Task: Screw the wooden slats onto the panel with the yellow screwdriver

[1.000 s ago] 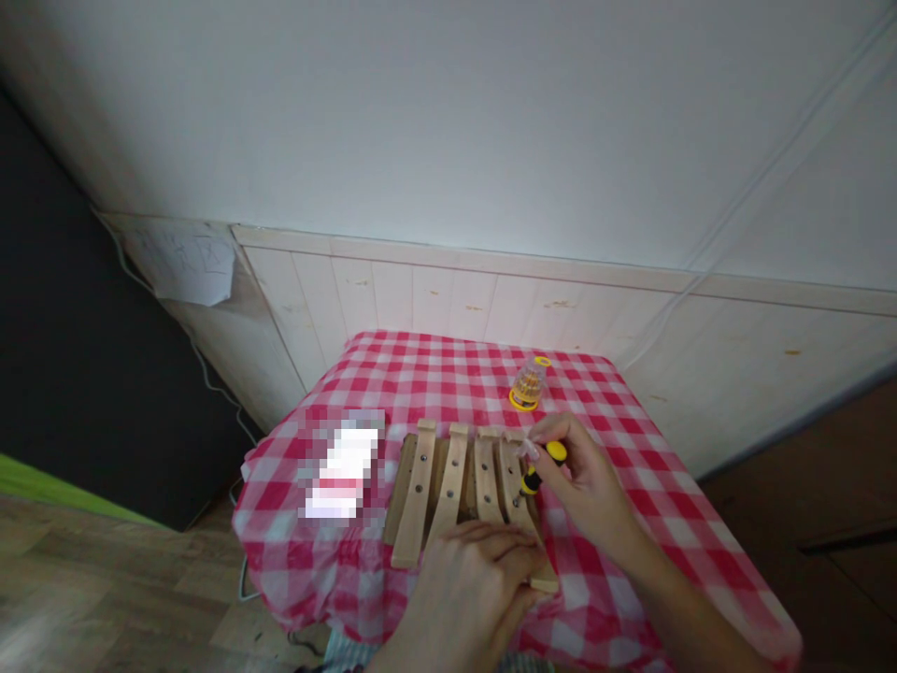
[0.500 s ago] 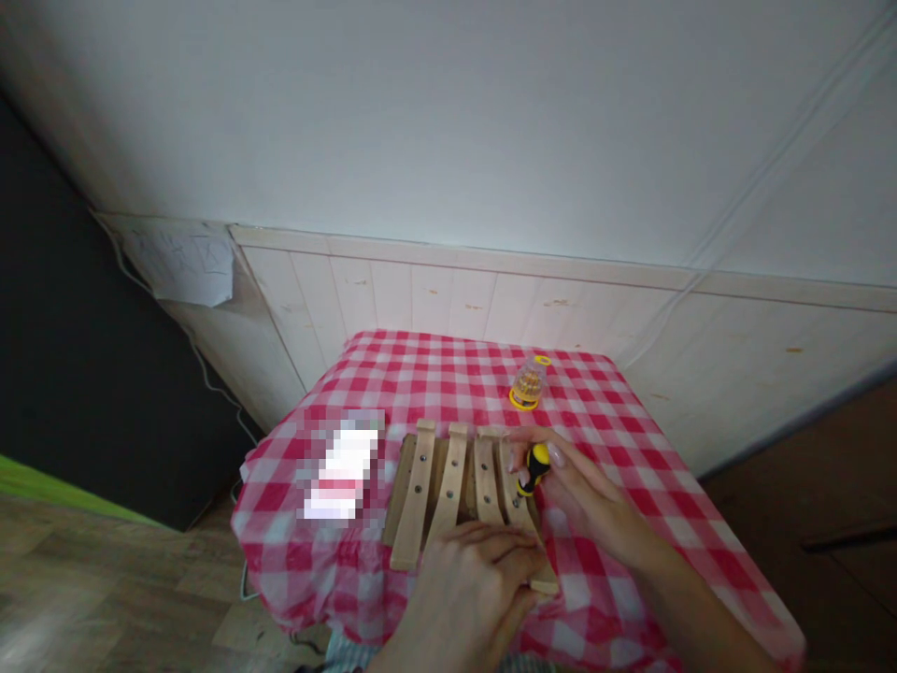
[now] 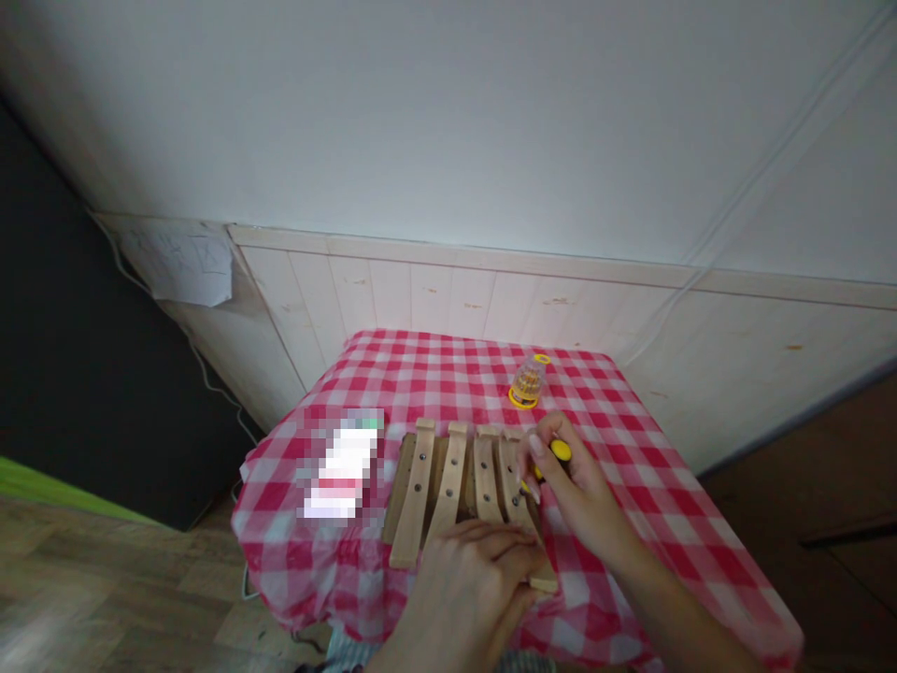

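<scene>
A wooden piece with several curved slats (image 3: pixel 412 509) screwed across a darker board lies on the table. My left hand (image 3: pixel 480 565) presses over the near ends of the right-hand slats, fingers bent around them and thumb tucked at the near side. In my right hand (image 3: pixel 567 472) is a short yellow-and-black screwdriver (image 3: pixel 561 451), pinched between thumb and fingers. It leans over the rightmost slat (image 3: pixel 510 467), its lower end close to a screw (image 3: pixel 516 501). Whether the tip sits in the screw head I cannot tell. Two dark screws show on each slat.
Behind the wooden piece stands a clear, yellow-rimmed case of screwdriver bits (image 3: pixel 527 385). A blurred-out phone-like object (image 3: pixel 343 467) lies at the left. A red-and-white checked cloth (image 3: pixel 420 374) covers the table, which meets a white panelled wall (image 3: pixel 448 294).
My right hand has changed its hold on the screwdriver: the fingers have drawn in and the handle leans further right. My left hand and the wooden piece stay put.
</scene>
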Tool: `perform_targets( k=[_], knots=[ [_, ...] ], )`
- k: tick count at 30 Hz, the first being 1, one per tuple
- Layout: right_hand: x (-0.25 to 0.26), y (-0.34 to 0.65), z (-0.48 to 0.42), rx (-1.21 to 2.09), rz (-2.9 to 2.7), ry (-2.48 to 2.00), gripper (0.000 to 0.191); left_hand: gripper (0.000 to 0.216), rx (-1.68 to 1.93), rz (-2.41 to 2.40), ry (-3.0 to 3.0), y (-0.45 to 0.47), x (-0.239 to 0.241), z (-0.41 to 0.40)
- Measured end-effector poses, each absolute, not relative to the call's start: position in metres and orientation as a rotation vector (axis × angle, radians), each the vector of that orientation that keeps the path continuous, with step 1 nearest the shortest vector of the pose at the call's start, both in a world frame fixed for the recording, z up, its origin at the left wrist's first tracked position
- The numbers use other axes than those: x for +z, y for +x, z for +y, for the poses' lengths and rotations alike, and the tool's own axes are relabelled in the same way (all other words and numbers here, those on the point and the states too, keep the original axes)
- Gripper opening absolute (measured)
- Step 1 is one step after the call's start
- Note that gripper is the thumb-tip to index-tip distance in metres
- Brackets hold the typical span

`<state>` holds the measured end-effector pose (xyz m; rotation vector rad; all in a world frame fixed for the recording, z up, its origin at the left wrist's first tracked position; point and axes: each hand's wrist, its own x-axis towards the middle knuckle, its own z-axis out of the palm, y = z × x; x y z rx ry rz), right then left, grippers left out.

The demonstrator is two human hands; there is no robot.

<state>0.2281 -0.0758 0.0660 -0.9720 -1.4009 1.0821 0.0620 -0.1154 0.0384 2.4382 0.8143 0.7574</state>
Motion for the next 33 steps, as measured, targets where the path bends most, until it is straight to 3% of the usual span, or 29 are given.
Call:
perform_targets(
  k=[8, 17, 23, 29, 33],
  knots=[
    [0.059, 0.233, -0.075, 1.367, -1.268, -0.859, 0.041, 0.01, 0.807, 0.817, 2.411, 0.061, 0.041, -0.116],
    [0.06, 0.235, -0.076, 0.955, -1.455, -0.929, 0.024, 0.013, 0.747, 0.831, 2.452, 0.063, 0.041, -0.116],
    [0.049, 0.229, -0.071, 0.967, -1.361, -0.934, 0.021, 0.015, 0.721, 0.821, 2.443, 0.062, 0.042, -0.115],
    [0.055, 0.231, -0.073, 1.27, -1.278, -0.849, 0.04, 0.012, 0.717, 0.822, 2.462, 0.061, 0.042, -0.115],
    [0.059, 0.239, -0.078, 1.122, -1.447, -0.999, 0.035, 0.012, 0.759, 0.816, 2.427, 0.062, 0.042, -0.115]
  ],
)
